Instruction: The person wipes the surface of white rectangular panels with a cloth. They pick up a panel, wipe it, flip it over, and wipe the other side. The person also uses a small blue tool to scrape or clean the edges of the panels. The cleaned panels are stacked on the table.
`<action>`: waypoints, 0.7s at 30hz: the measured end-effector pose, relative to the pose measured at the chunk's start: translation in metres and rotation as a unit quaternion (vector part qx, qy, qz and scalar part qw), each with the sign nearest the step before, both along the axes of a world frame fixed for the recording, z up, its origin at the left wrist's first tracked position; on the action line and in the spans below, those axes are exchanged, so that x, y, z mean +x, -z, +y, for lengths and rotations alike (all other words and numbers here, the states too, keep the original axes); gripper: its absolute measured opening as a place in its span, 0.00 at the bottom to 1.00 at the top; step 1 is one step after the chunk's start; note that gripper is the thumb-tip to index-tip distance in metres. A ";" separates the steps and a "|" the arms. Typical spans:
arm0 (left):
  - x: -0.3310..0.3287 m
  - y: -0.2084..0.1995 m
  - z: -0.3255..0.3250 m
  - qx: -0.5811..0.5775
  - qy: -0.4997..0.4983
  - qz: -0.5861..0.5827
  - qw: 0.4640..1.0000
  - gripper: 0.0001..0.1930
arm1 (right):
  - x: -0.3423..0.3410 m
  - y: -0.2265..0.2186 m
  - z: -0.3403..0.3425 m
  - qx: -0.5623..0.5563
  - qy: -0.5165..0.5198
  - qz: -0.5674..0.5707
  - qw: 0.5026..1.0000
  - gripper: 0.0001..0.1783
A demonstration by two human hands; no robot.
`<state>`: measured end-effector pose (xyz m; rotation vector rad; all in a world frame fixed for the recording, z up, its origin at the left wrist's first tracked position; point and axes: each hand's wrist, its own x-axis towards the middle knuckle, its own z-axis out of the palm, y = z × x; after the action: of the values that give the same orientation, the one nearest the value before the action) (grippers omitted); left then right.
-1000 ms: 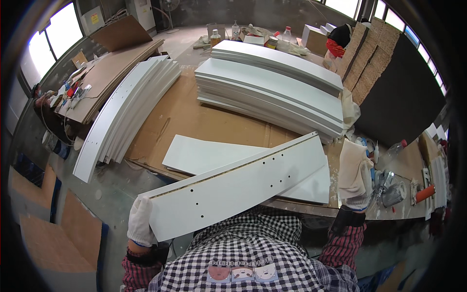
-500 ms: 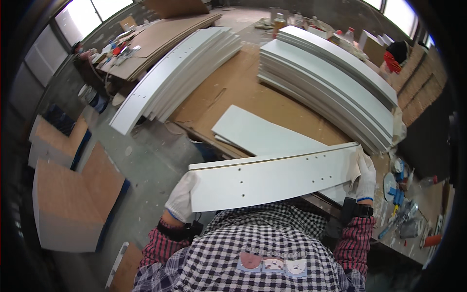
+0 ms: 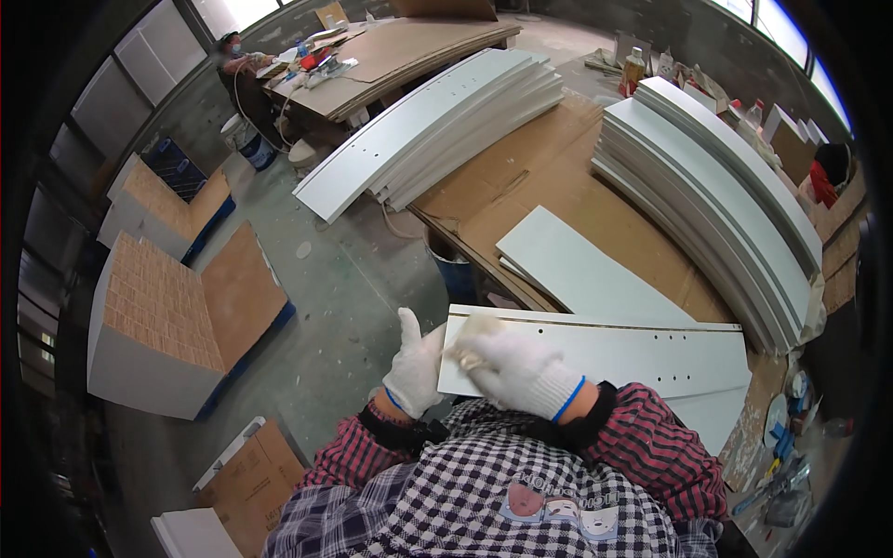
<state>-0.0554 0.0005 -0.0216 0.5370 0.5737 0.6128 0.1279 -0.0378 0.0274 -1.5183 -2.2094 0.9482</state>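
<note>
A long white panel (image 3: pixel 605 356) with small drilled holes and a thin dark groove along its far edge lies across in front of me. At its left end is my left hand (image 3: pixel 415 365), in a white knitted glove, thumb raised, the fingers partly hidden against the panel's end. My right hand (image 3: pixel 528 369), gloved too, is closed on a beige cloth-like piece (image 3: pixel 473 340) pressed to the panel near that end; motion blurs it. Another white panel (image 3: pixel 586 270) lies beyond, on the brown board-topped table (image 3: pixel 488 181).
Curved white panels are stacked at the table's left (image 3: pixel 409 121) and right (image 3: pixel 707 205). Angled wooden pieces (image 3: pixel 158 307) stand on the floor at left, with a cardboard box (image 3: pixel 256 484) nearer. Hand tools (image 3: pixel 781 465) lie at right. A person (image 3: pixel 244 70) is at the far left.
My right hand has left the panel's right end and come across to its left end with the beige piece. My left thumb now points up. The view has shifted left.
</note>
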 end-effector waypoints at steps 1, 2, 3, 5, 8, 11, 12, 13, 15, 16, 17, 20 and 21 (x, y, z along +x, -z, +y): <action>-0.002 0.000 0.001 0.000 0.014 -0.016 1.000 0.55 | -0.005 -0.002 -0.005 -0.046 -0.088 0.054 0.994 0.15; 0.006 -0.009 -0.002 -0.072 0.006 -0.062 0.995 0.55 | -0.001 0.002 -0.014 -0.018 -0.150 0.084 0.985 0.15; 0.007 -0.006 0.000 -0.048 0.003 -0.054 0.997 0.55 | 0.009 0.006 -0.020 0.010 -0.210 0.114 0.971 0.16; 0.006 0.005 0.001 -0.004 -0.014 -0.040 0.999 0.55 | 0.033 0.003 -0.027 -0.118 -0.134 0.254 0.950 0.17; 0.005 0.008 0.000 0.028 -0.002 -0.022 0.999 0.50 | 0.065 -0.004 -0.035 -0.292 0.067 0.392 0.870 0.17; 0.001 0.020 -0.006 -0.002 -0.005 0.029 1.000 0.32 | 0.081 -0.009 -0.039 -0.021 0.199 0.333 0.921 0.17; 0.001 0.031 -0.003 -0.039 -0.002 0.035 0.999 0.26 | 0.079 -0.001 -0.039 0.174 0.207 0.227 0.936 0.16; 0.004 0.026 -0.004 0.000 0.018 0.048 0.999 0.26 | 0.073 -0.002 -0.039 0.203 0.171 0.143 0.953 0.14; 0.011 0.010 -0.006 0.032 0.062 0.042 0.997 0.30 | 0.056 0.035 -0.041 0.248 0.077 0.066 0.963 0.12; 0.013 0.007 -0.008 0.019 0.051 0.034 0.998 0.29 | 0.054 0.024 -0.041 0.150 0.075 0.016 0.986 0.11; 0.009 0.013 -0.010 0.004 0.028 0.042 0.999 0.29 | 0.055 0.012 -0.043 0.049 0.067 -0.025 0.996 0.11; 0.003 0.025 -0.007 -0.002 0.024 0.041 0.999 0.29 | 0.115 0.069 -0.047 0.271 0.197 0.098 0.937 0.10; 0.000 0.031 -0.006 -0.002 0.019 0.045 0.999 0.29 | 0.140 0.069 -0.056 0.264 0.248 0.062 0.930 0.10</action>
<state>-0.0550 -0.0059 -0.0527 0.5733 0.6491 0.5542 0.2676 -0.0935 -0.0411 -1.5680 -1.6685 0.2518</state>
